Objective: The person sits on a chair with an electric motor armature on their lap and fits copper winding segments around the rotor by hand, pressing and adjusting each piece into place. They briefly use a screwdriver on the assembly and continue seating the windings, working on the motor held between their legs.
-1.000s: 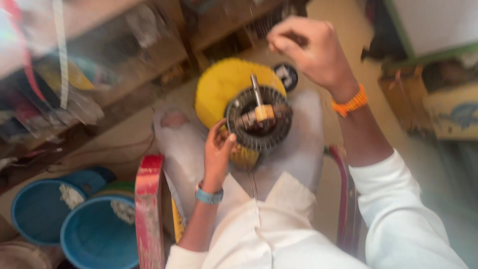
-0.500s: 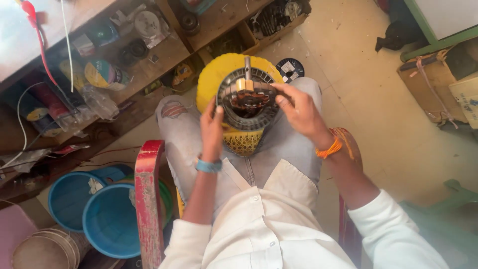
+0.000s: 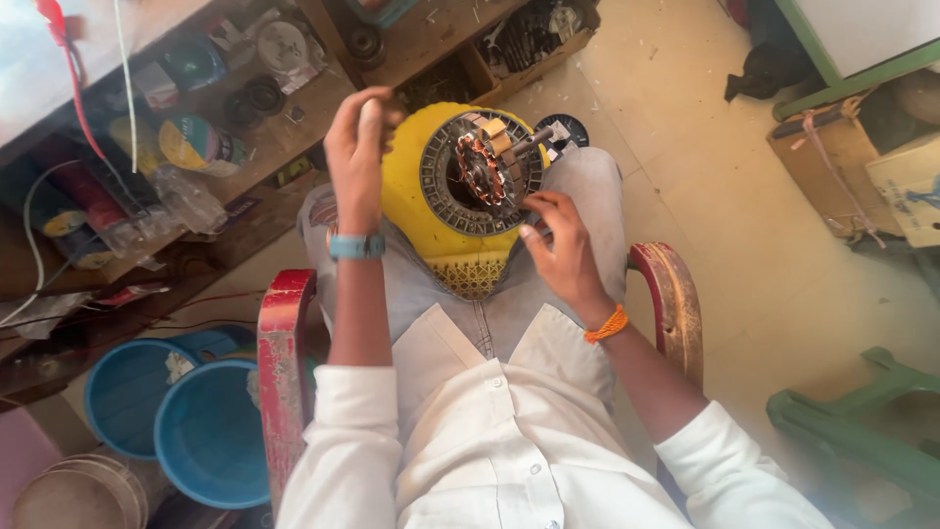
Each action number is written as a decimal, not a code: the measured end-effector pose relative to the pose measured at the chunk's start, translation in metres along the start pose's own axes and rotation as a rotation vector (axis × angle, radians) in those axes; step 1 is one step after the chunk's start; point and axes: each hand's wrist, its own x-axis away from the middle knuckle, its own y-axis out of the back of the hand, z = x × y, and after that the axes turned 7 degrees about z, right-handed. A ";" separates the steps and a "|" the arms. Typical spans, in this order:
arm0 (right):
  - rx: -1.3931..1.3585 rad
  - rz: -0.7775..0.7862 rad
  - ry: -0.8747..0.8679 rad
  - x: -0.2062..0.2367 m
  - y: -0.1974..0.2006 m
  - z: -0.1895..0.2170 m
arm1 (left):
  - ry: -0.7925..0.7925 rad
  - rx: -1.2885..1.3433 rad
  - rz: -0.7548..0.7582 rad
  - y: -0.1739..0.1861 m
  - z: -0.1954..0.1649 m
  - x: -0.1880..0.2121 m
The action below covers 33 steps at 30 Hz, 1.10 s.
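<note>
Tubs [image 3: 211, 431], blue, nested beside chair [image 3: 284, 372].

Left hand [image 3: 357, 147] raised, fingers curled loosely together, forearm nearly upright in view, wrist banded. Right hand [image 3: 560, 245] lower, fingers bent and pinched forward, forearm angled back toward the white-sleeved elbow, wrist banded.

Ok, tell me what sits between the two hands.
In the head view, the round motor stator with copper windings, resting on a yellow basket, lies between the raised left hand and the right hand, which touches its rim.
</note>
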 end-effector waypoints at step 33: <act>0.011 -0.055 -0.059 -0.002 0.013 0.019 | 0.404 0.343 -0.075 -0.092 0.027 0.084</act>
